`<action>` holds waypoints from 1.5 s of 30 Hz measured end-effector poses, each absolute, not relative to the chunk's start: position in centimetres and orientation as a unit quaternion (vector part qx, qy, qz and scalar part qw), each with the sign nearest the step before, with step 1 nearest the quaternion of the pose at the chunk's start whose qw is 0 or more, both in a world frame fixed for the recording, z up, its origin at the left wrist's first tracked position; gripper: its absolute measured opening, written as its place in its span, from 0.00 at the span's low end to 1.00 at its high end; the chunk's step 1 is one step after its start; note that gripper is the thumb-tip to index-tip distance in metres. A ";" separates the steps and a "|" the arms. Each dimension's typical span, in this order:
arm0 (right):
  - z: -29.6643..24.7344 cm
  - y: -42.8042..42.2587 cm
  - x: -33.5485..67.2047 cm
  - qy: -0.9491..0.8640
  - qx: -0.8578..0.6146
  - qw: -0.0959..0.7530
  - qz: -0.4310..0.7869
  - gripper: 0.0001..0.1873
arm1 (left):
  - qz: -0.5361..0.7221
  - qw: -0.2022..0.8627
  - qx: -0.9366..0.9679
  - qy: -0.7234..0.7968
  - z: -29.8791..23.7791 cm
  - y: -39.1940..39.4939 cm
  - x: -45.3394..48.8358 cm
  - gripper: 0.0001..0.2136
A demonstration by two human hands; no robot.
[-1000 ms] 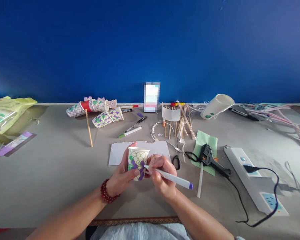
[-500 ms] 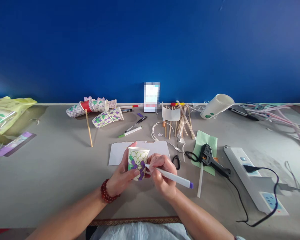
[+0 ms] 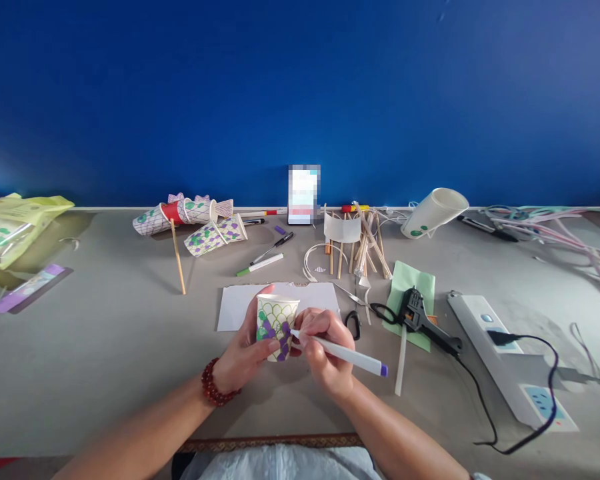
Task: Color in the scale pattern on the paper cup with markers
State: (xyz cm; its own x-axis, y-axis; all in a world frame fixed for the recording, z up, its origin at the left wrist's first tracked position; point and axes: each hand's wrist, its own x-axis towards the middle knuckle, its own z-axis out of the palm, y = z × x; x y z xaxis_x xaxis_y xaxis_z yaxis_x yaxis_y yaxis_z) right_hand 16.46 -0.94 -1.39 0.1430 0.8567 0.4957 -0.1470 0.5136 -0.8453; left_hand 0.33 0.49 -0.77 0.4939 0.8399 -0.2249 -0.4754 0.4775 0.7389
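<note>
A white paper cup [image 3: 276,317] with green scale outlines, some scales coloured purple, is held upright in my left hand [image 3: 245,357]. The thumb lies across its front and the other fingers are behind it. My right hand [image 3: 330,347] is closed round a white marker [image 3: 355,357] with a purple end. Its tip touches the cup's right side, by the purple scales. Beneath and behind the cup lies a sheet of white card [image 3: 235,310], partly covered by my hands. Scissors [image 3: 353,323] lie just right of my right hand.
Decorated cups [image 3: 217,235] lie at the back left, near a propped stick [image 3: 177,257]. Wooden sticks [image 3: 365,243] stand behind the card. On the right are a glue gun [image 3: 417,313], a power strip [image 3: 495,353] with its cord, and a tilted white cup [image 3: 433,213].
Almost nothing differs. Both hands, the cup and the marker keep practically the same place, with the marker tip still against the cup.
</note>
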 end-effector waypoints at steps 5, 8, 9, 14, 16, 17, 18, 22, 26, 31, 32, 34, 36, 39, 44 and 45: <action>-1.3 -1.0 16.5 -0.539 -0.339 0.678 0.366 0.09 | 0.412 0.804 0.316 0.289 -1.0 0.4 0.3 0.48; -1.5 -1.1 16.5 -0.539 -0.338 0.676 0.372 0.10 | 0.411 0.803 0.318 0.291 -1.2 0.4 0.3 0.50; -1.6 -1.1 16.5 -0.536 -0.341 0.676 0.374 0.10 | 0.408 0.806 0.318 0.288 -1.2 0.4 0.3 0.50; -1.5 -1.2 16.4 -0.513 -0.342 0.683 0.391 0.08 | 0.401 0.816 0.314 0.273 -1.5 0.5 0.1 0.49; -1.3 -1.1 16.4 -0.490 -0.341 0.693 0.404 0.08 | 0.398 0.824 0.303 0.266 -1.6 0.6 -0.1 0.47; -1.1 -1.0 16.4 -0.476 -0.344 0.699 0.407 0.08 | 0.397 0.828 0.293 0.264 -1.7 0.6 -0.1 0.45; -1.0 -1.0 16.4 -0.463 -0.350 0.705 0.407 0.09 | 0.400 0.834 0.283 0.255 -1.7 0.7 -0.2 0.44; -1.0 -0.9 16.6 -0.442 -0.361 0.712 0.408 0.07 | 0.410 0.851 0.230 0.235 -1.8 1.1 -0.4 0.35; -0.9 -0.9 16.7 -0.445 -0.364 0.697 0.428 0.07 | 0.400 0.874 0.189 0.200 -2.2 1.5 -0.5 0.23; -0.3 -0.7 16.5 -0.438 -0.350 0.697 0.448 0.07 | 0.408 0.871 0.197 0.192 -2.9 1.5 -0.7 0.23; -0.3 -0.7 16.5 -0.437 -0.347 0.693 0.456 0.07 | 0.412 0.865 0.206 0.199 -2.9 1.4 -0.7 0.24; -0.3 -0.7 16.3 -0.436 -0.342 0.687 0.470 0.07 | 0.414 0.857 0.225 0.209 -2.9 1.3 -0.6 0.25; -0.3 -0.7 16.3 -0.424 -0.336 0.692 0.478 0.06 | 0.413 0.853 0.240 0.212 -2.8 1.3 -0.6 0.24; 0.0 -0.8 16.3 -0.417 -0.337 0.694 0.481 0.08 | 0.415 0.849 0.250 0.213 -2.5 1.5 -0.6 0.28; 0.9 -0.8 17.1 -0.443 -0.376 0.674 0.457 0.10 | 0.422 0.841 0.260 0.216 -1.6 1.7 -0.8 0.38; 1.1 -0.7 17.4 -0.450 -0.382 0.670 0.451 0.10 | 0.422 0.841 0.263 0.214 -1.3 1.7 -0.9 0.39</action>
State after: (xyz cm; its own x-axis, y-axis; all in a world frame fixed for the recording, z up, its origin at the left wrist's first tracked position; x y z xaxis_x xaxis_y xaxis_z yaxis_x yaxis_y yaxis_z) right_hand 17.40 -0.72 1.13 0.1881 0.9477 0.2579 -0.2605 0.3014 -0.9172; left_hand -0.91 1.70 -1.30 0.5520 0.8224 -0.1377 -0.5975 0.5053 0.6226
